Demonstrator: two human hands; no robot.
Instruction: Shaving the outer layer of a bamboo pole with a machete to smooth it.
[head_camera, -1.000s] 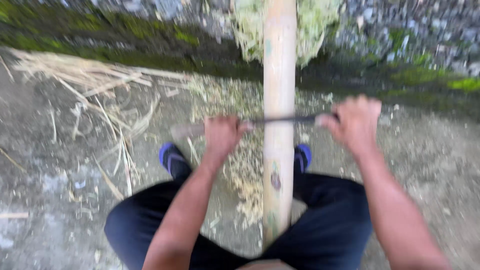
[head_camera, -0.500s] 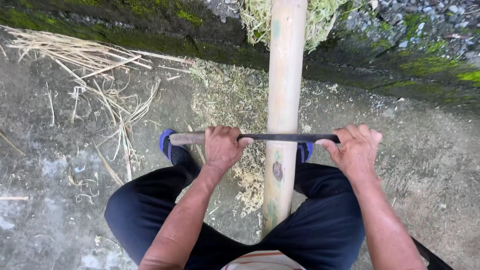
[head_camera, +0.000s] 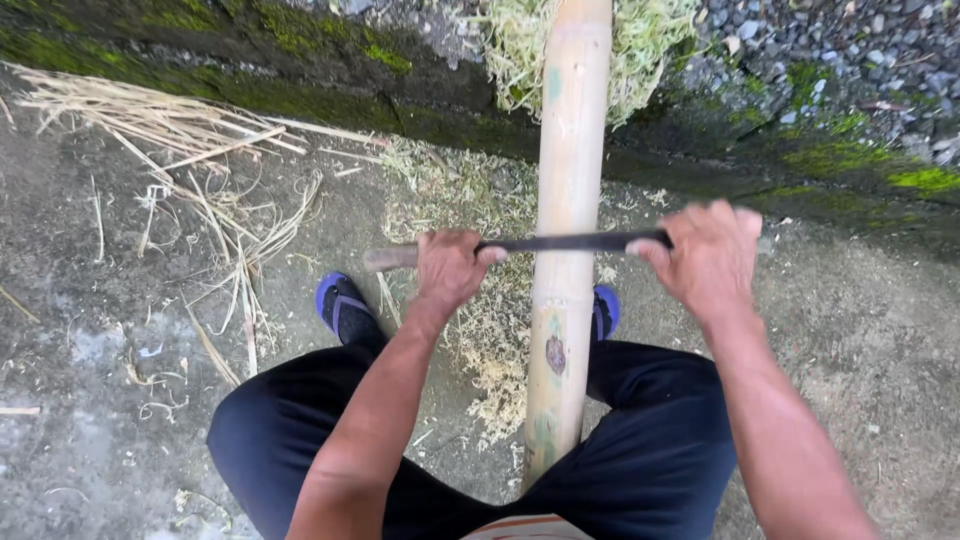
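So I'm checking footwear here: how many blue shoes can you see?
2. One blue shoe is on the ground left of the bamboo pole, below the left hand. The other peeks out right of the pole, mostly hidden.

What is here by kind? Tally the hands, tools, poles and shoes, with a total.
Hands: 2, left hand and right hand
Dark blade: 1
Bamboo pole: 1
Blue shoes: 2, left shoe, right shoe
Total: 6
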